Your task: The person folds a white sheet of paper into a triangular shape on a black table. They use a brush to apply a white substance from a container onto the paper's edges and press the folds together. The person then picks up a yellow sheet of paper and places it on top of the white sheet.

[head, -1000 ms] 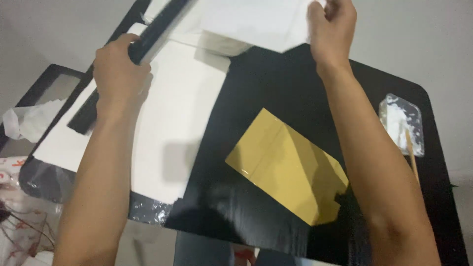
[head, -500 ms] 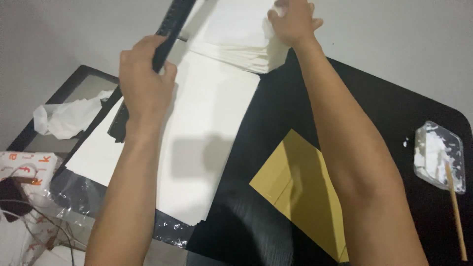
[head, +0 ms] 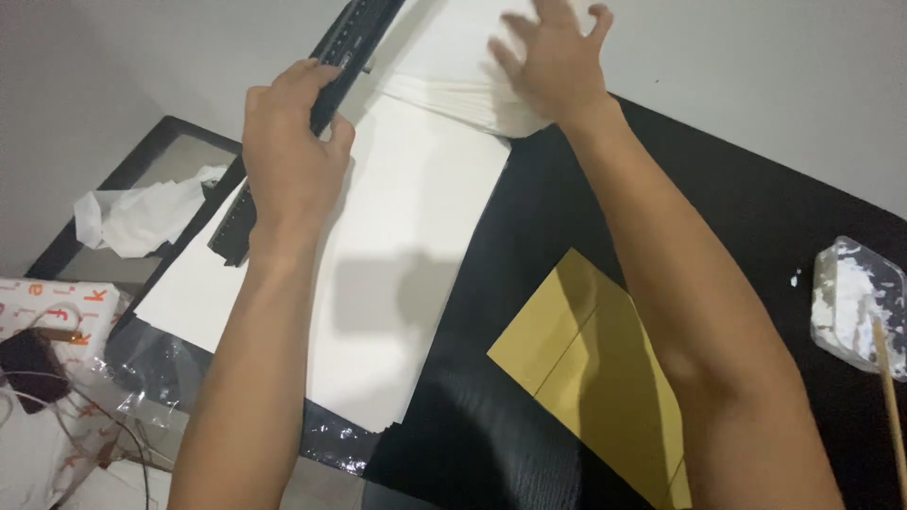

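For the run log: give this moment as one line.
left hand: grips black ruler | right hand: flat on paper stack | table: yellow envelope

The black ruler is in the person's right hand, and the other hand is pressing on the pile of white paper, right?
Not quite. In the head view the black ruler is in the left hand. It is the right hand that presses, fingers spread, on the pile of white paper.

Black ruler (head: 312, 104); white paper (head: 416, 236); gold card (head: 605, 368); black table (head: 756, 217)
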